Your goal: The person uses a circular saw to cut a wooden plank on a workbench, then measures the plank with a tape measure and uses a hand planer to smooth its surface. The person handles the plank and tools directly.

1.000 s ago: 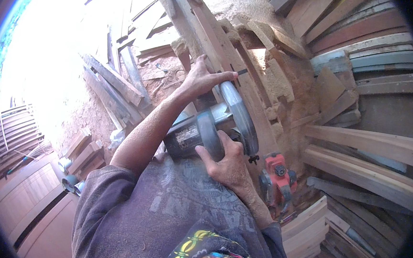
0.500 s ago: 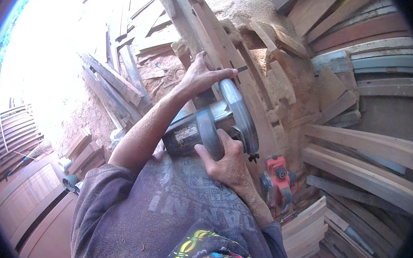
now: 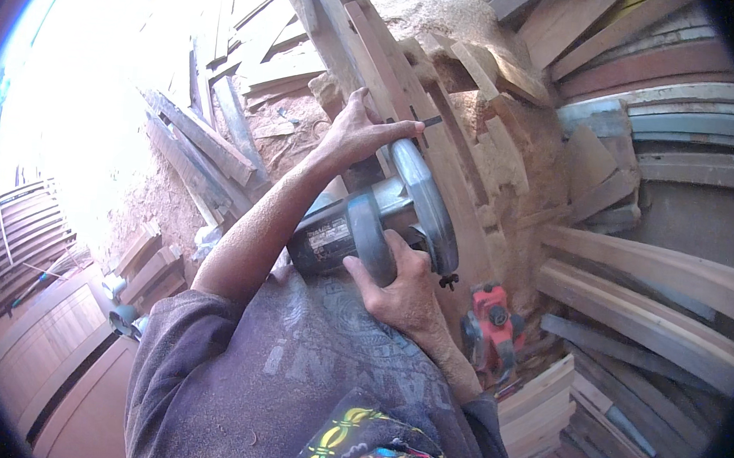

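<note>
A circular saw [image 3: 330, 240] with a dark motor body and a grey blade guard [image 3: 424, 201] rests on a long wooden board [image 3: 407, 87] in front of me. My right hand [image 3: 401, 287] is closed around its rear handle. Across the front of the saw lies my left hand [image 3: 365, 139], thumb stretched over the front of the base beside a dark metal bar [image 3: 431, 121]. Its other fingers bend down by the board's left edge, partly hidden. The blade cannot be seen under the guard.
A red power tool [image 3: 496, 323] sits right of my right forearm. Stacked planks [image 3: 653, 270] line the right side, and loose wood strips [image 3: 198, 153] lie to the left. Cut offcuts [image 3: 500, 153] and sawdust border the board. Panels [image 3: 58, 326] stand at the lower left.
Both hands and the saw keep almost the same place. The surroundings shift very slightly in view.
</note>
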A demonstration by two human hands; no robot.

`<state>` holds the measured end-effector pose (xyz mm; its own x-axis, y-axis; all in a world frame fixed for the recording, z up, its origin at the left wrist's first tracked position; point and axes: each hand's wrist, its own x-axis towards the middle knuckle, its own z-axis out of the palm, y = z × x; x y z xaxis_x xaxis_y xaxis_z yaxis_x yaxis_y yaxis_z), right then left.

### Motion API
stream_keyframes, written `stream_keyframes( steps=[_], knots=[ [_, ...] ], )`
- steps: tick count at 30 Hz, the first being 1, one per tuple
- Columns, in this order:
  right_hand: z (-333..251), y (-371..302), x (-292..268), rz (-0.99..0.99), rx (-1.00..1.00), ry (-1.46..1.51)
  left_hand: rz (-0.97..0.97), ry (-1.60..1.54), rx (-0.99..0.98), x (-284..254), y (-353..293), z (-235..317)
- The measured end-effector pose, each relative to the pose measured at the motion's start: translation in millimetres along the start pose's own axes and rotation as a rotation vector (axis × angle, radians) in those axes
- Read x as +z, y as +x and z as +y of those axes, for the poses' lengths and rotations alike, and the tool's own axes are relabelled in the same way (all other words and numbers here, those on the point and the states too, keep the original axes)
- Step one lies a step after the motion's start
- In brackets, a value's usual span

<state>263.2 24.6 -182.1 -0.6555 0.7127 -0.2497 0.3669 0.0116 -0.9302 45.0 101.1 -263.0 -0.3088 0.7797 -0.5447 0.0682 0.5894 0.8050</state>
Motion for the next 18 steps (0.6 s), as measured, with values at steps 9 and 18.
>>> stream_keyframes(
  steps=[9,18],
  knots=[
    [-6,10,0,-0.025,0.026,0.0,0.041,0.023,0.031,-5,10,-3],
    [-10,24,0,-0.052,0.073,-0.016,0.021,0.04,0.018,-16,19,1]
  ],
)
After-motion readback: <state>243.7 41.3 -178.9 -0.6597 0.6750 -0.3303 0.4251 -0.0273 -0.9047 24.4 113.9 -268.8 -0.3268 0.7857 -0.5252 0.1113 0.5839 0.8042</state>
